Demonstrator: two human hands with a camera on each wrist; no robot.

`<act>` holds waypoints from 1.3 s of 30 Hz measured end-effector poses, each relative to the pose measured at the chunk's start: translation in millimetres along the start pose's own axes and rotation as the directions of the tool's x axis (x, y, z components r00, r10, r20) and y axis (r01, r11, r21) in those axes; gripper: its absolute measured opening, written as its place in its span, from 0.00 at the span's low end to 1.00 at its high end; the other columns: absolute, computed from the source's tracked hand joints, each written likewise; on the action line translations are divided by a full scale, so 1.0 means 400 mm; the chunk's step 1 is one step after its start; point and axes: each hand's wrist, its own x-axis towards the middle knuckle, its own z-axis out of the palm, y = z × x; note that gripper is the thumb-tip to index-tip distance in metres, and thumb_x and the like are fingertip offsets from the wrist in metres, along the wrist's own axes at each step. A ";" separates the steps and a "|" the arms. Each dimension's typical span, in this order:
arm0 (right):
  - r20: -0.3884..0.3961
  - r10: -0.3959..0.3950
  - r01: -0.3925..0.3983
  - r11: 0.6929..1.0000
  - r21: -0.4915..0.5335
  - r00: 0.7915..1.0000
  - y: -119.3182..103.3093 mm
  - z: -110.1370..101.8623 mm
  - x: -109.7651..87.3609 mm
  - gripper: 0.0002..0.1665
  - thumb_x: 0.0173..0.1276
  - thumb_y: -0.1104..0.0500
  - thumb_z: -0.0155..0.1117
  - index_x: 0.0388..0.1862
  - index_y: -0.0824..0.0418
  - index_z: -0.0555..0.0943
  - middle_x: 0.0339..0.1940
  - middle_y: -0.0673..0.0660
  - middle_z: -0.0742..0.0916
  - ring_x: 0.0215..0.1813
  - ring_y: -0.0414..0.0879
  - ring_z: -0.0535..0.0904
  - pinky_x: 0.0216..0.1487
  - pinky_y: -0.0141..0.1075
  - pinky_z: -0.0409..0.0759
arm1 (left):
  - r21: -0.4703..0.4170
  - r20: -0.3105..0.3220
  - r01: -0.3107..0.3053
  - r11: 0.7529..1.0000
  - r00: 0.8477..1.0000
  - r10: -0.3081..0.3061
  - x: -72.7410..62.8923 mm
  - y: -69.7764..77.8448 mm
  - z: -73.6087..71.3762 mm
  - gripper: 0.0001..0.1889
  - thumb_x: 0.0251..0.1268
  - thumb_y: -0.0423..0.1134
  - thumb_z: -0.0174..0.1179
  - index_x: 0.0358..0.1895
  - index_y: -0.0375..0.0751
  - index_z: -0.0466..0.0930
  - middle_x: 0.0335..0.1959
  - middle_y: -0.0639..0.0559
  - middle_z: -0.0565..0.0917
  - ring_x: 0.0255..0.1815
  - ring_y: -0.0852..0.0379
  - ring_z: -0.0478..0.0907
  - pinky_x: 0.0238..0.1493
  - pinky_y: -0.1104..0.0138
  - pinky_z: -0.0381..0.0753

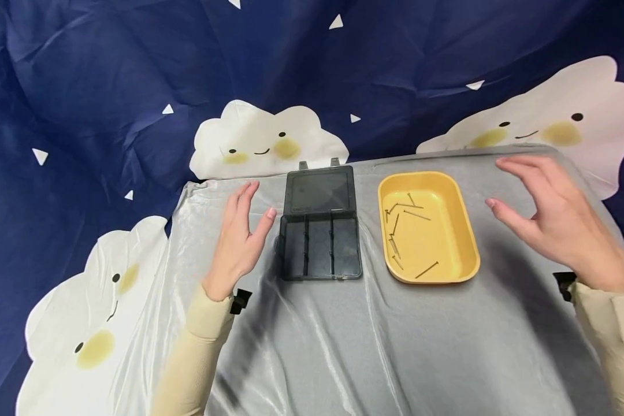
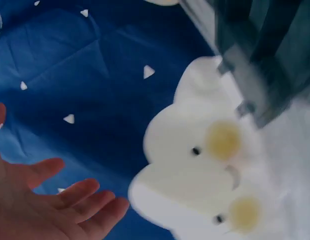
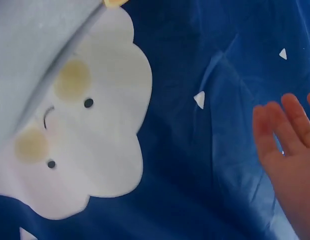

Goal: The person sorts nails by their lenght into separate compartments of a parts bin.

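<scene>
In the head view my left hand point(image 1: 241, 236) hovers left of a dark plastic compartment box point(image 1: 319, 245), fingers and thumb spread, holding nothing. The box lies with its lid point(image 1: 320, 190) folded back, and dividers split it into several long bare compartments. To its right stands a yellow tray point(image 1: 447, 231) with several nails point(image 1: 418, 215) scattered mostly along its left side. My right hand point(image 1: 556, 214) is held to the right of the tray, thumb apart from the fingers, with nothing in it. Both wrist views show relaxed, extended fingers point(image 2: 85, 200) against the blue backdrop.
A grey cloth point(image 1: 333, 341) with soft folds covers the table. Behind and to the left hangs a dark blue curtain point(image 1: 109, 69) printed with white clouds and small triangles. Black wrist mounts point(image 1: 241, 301) sit at both cuffs.
</scene>
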 end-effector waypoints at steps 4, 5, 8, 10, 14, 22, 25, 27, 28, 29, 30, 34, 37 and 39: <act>0.026 0.051 -0.052 0.998 0.046 0.998 0.002 0.032 -0.036 0.31 0.64 0.47 0.66 0.57 0.68 0.78 0.51 0.67 0.81 0.55 0.46 0.74 0.60 0.14 0.59 | -0.134 -0.002 0.081 0.988 0.997 -0.082 -0.016 -0.038 0.031 0.28 0.71 0.49 0.52 0.71 0.46 0.64 0.65 0.44 0.68 0.65 0.49 0.67 0.63 0.52 0.71; 0.036 0.064 -0.066 0.996 0.059 0.997 0.001 0.040 -0.046 0.28 0.61 0.54 0.68 0.56 0.68 0.78 0.51 0.66 0.82 0.54 0.41 0.73 0.57 0.13 0.59 | -0.159 0.001 0.100 0.982 0.995 -0.101 -0.020 -0.049 0.039 0.27 0.71 0.47 0.53 0.70 0.44 0.65 0.64 0.43 0.69 0.63 0.48 0.69 0.61 0.52 0.73; 0.093 0.088 -0.096 0.992 0.084 0.992 -0.005 0.064 -0.075 0.30 0.51 0.70 0.71 0.56 0.69 0.78 0.51 0.64 0.82 0.52 0.34 0.71 0.55 0.13 0.61 | -0.191 0.018 0.166 0.968 0.986 -0.166 -0.032 -0.081 0.068 0.25 0.69 0.44 0.56 0.67 0.41 0.67 0.61 0.41 0.70 0.58 0.45 0.72 0.56 0.53 0.77; 0.139 0.099 -0.112 0.990 0.087 0.985 -0.011 0.082 -0.094 0.30 0.49 0.73 0.70 0.54 0.69 0.77 0.50 0.62 0.82 0.49 0.35 0.72 0.52 0.14 0.64 | -0.198 0.030 0.200 0.960 0.980 -0.198 -0.041 -0.102 0.088 0.25 0.68 0.42 0.57 0.66 0.39 0.68 0.61 0.39 0.71 0.57 0.44 0.74 0.55 0.53 0.79; 0.245 0.099 -0.122 0.989 0.079 0.964 -0.023 0.121 -0.123 0.26 0.51 0.73 0.71 0.51 0.67 0.78 0.48 0.58 0.82 0.46 0.43 0.74 0.48 0.23 0.70 | -0.206 0.058 0.270 0.941 0.963 -0.264 -0.061 -0.142 0.129 0.24 0.67 0.39 0.58 0.65 0.37 0.70 0.60 0.37 0.73 0.54 0.42 0.76 0.53 0.53 0.80; 0.457 0.107 -0.155 0.986 0.068 0.883 -0.034 0.190 -0.154 0.19 0.57 0.68 0.68 0.48 0.62 0.79 0.46 0.55 0.82 0.50 0.48 0.74 0.51 0.37 0.68 | -0.203 0.127 0.378 0.903 0.925 -0.358 -0.092 -0.194 0.194 0.24 0.66 0.37 0.57 0.64 0.33 0.70 0.56 0.35 0.75 0.50 0.41 0.77 0.52 0.54 0.79; 0.533 0.113 -0.171 0.983 0.061 0.839 -0.032 0.205 -0.157 0.17 0.57 0.68 0.68 0.47 0.62 0.80 0.44 0.55 0.82 0.50 0.49 0.75 0.51 0.41 0.70 | -0.213 0.151 0.416 0.884 0.908 -0.391 -0.097 -0.202 0.204 0.24 0.66 0.36 0.57 0.64 0.32 0.69 0.55 0.35 0.75 0.51 0.41 0.76 0.54 0.54 0.77; 0.578 0.127 -0.197 0.979 0.060 0.807 -0.030 0.212 -0.157 0.16 0.57 0.68 0.68 0.45 0.62 0.80 0.44 0.55 0.83 0.49 0.49 0.75 0.50 0.43 0.72 | -0.212 0.165 0.443 0.871 0.895 -0.414 -0.099 -0.208 0.208 0.25 0.66 0.36 0.58 0.65 0.32 0.68 0.55 0.35 0.75 0.51 0.41 0.75 0.55 0.54 0.76; 0.598 0.131 -0.206 0.977 0.059 0.791 -0.028 0.215 -0.155 0.15 0.56 0.68 0.68 0.44 0.62 0.80 0.42 0.56 0.83 0.48 0.50 0.75 0.49 0.44 0.72 | -0.208 0.171 0.452 0.867 0.890 -0.423 -0.100 -0.210 0.208 0.25 0.66 0.36 0.58 0.65 0.32 0.68 0.55 0.35 0.76 0.52 0.41 0.75 0.56 0.53 0.76; 0.617 0.133 -0.213 0.975 0.058 0.776 -0.026 0.217 -0.154 0.14 0.56 0.69 0.68 0.43 0.62 0.81 0.41 0.56 0.83 0.46 0.50 0.75 0.48 0.44 0.72 | -0.199 0.180 0.463 0.864 0.884 -0.432 -0.100 -0.213 0.210 0.25 0.66 0.36 0.58 0.65 0.33 0.68 0.55 0.35 0.76 0.52 0.41 0.75 0.56 0.54 0.76; 0.634 0.139 -0.223 0.973 0.055 0.761 -0.025 0.220 -0.152 0.14 0.55 0.69 0.67 0.41 0.63 0.81 0.39 0.55 0.83 0.44 0.50 0.75 0.47 0.44 0.73 | -0.189 0.189 0.472 0.861 0.878 -0.439 -0.101 -0.215 0.211 0.26 0.66 0.36 0.58 0.65 0.33 0.67 0.54 0.35 0.76 0.52 0.41 0.75 0.55 0.54 0.76; 0.675 0.140 -0.235 0.971 0.051 0.725 -0.018 0.235 -0.149 0.12 0.51 0.70 0.67 0.36 0.63 0.81 0.33 0.54 0.82 0.39 0.48 0.75 0.43 0.43 0.73 | -0.180 0.243 0.507 0.843 0.854 -0.461 -0.102 -0.224 0.215 0.27 0.65 0.35 0.58 0.66 0.32 0.66 0.51 0.36 0.77 0.49 0.43 0.78 0.43 0.61 0.79; 0.689 0.156 -0.254 0.966 0.042 0.707 -0.015 0.248 -0.148 0.12 0.48 0.71 0.68 0.34 0.63 0.81 0.32 0.54 0.83 0.37 0.48 0.75 0.42 0.42 0.73 | -0.214 0.277 0.539 0.815 0.833 -0.479 -0.103 -0.228 0.218 0.28 0.64 0.33 0.58 0.67 0.32 0.65 0.48 0.38 0.77 0.44 0.47 0.78 0.33 0.67 0.77; 0.697 0.180 -0.270 0.963 0.020 0.694 -0.015 0.255 -0.147 0.12 0.47 0.71 0.68 0.33 0.62 0.81 0.31 0.54 0.82 0.36 0.47 0.74 0.41 0.41 0.73 | -0.235 0.285 0.551 0.801 0.827 -0.485 -0.104 -0.232 0.220 0.28 0.64 0.32 0.59 0.67 0.32 0.65 0.46 0.39 0.77 0.41 0.50 0.78 0.30 0.71 0.76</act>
